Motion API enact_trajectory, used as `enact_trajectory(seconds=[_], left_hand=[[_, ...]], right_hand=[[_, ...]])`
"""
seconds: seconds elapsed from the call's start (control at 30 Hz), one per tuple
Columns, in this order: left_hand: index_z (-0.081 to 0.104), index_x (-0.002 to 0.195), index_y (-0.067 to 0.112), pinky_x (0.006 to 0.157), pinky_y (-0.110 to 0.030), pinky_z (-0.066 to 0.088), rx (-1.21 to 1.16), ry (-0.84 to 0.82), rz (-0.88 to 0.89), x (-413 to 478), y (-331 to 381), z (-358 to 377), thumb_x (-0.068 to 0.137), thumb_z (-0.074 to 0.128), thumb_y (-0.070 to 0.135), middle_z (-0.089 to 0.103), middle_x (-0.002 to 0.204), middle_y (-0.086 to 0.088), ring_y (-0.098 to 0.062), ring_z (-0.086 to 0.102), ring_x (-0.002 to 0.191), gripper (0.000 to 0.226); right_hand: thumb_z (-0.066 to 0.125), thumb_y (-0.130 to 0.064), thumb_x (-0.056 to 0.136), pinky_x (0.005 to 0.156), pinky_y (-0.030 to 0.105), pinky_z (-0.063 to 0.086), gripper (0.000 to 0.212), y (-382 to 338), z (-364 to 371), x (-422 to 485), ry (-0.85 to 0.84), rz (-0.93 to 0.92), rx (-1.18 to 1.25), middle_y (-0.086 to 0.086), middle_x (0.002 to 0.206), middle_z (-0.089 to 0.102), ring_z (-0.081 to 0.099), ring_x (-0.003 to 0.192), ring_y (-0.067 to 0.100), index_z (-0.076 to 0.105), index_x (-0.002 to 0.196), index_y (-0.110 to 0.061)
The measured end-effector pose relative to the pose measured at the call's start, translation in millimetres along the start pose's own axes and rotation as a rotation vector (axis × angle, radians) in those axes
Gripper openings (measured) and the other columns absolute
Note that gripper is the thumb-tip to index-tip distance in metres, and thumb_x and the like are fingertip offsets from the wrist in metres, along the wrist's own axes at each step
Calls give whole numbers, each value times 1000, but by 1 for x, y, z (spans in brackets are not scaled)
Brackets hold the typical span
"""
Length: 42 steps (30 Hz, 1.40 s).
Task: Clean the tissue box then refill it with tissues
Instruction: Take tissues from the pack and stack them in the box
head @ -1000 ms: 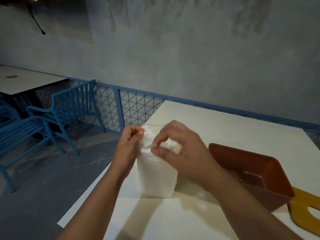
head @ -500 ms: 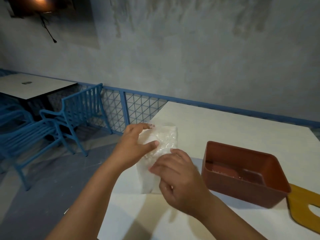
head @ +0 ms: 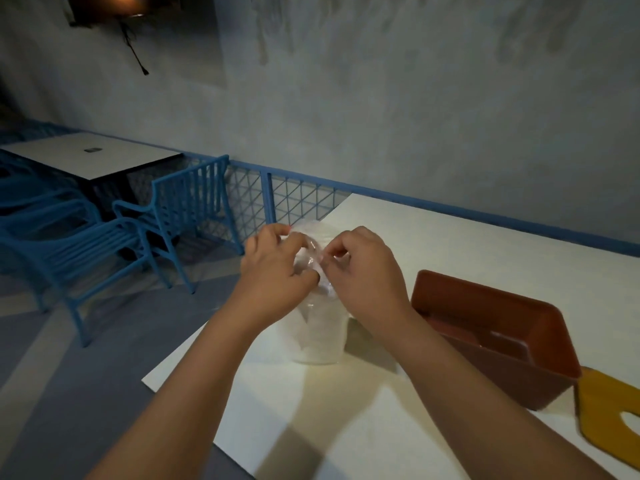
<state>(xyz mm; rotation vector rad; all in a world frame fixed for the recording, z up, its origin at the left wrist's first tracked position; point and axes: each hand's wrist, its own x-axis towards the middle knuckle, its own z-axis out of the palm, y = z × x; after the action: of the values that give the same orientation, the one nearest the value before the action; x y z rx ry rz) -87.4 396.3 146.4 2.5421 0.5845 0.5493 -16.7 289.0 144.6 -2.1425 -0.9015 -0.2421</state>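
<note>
**Before refilling, getting the pack open**

While stood on end on the table point(head: 450, 244), gripped at the top by both hands: pack point(head: 318, 336). Curled over that top from the left, fingers bent round the clear wrap point(head: 311, 259): left hand point(head: 273, 268). Pinching the same wrap between thumb and forefinger, just beside the left fingertips, other fingers tucked in: right hand point(head: 367, 271). Neither one spread wide, neither one free.

Sitting open-topped to the right of the pack, near it but not touching: red-brown box point(head: 519, 379). Holding something flat and reddish inside, too dim to name. Lying past its near right corner: yellow flat piece point(head: 602, 407) with a cut-out, possibly the lid, though cannot tell.

Judged as the refill half of the task, at its first step: breaking the wrap. Cleaning taken as done or set aside, with no cloth in view and both hands on the pack. No tissues seen in the box yet.

Next, most likely: draw the two pinches apart to split the film, keeping the base of the pack planted on the table. Expect thin film to stretch before it tears, so prefer a short, sharp pull close to the pinch over a long one. After that, strip the wrap away, lift the stack out whole and lower it into the box.
</note>
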Motion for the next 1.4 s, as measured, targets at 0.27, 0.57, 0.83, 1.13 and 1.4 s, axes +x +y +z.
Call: enact_trajectory(seconds=[0.27, 0.57, 0.83, 1.13, 1.4], left_hand=[[51, 88, 18, 85, -23, 28, -243, 145, -92, -2, -4, 2, 81, 65, 28, 31, 112, 6, -6, 24, 106, 19], [51, 79, 23, 62, -13, 37, -217, 122, 62, -7, -32, -27, 83, 51, -4, 42, 107, 7, -5, 45, 81, 27], [72, 97, 7, 89, -15, 31, -153, -33, 155, -5, -47, -41, 83, 47, -13, 50, 130, -4, -18, 47, 119, 35], [40, 139, 28, 96, -29, 44, -347, -143, 126, -24, -51, -54, 84, 37, -13, 41, 143, 6, -11, 42, 127, 69], [49, 108, 28, 67, -19, 45, -462, -121, 84, -32, -49, -51, 87, 45, -7, 51, 117, 8, -10, 48, 100, 42]], right_hand=[[56, -8, 91, 61, 2, 42, 29, -6, -13, -19, 215, 69, 332, -10, 74, 53, 54, 67, 1, 42, 75, -27], [52, -7, 85, 60, 19, 42, 23, 1, -6, -44, 483, -100, -132, 1, 75, 63, 54, 65, 14, 70, 98, -12], [36, -17, 89, 52, 10, 20, 42, -23, -24, -49, 175, -19, -431, -13, 62, 32, 36, 69, 11, 67, 115, -28], [47, -8, 93, 92, 25, 25, 49, -46, -35, -50, -52, 98, -117, -12, 100, 44, 32, 101, 0, 60, 62, -44], [65, -43, 83, 94, 31, 36, 15, -84, -24, -26, -260, 101, -407, -8, 127, 44, 44, 111, 11, 69, 82, -28]])
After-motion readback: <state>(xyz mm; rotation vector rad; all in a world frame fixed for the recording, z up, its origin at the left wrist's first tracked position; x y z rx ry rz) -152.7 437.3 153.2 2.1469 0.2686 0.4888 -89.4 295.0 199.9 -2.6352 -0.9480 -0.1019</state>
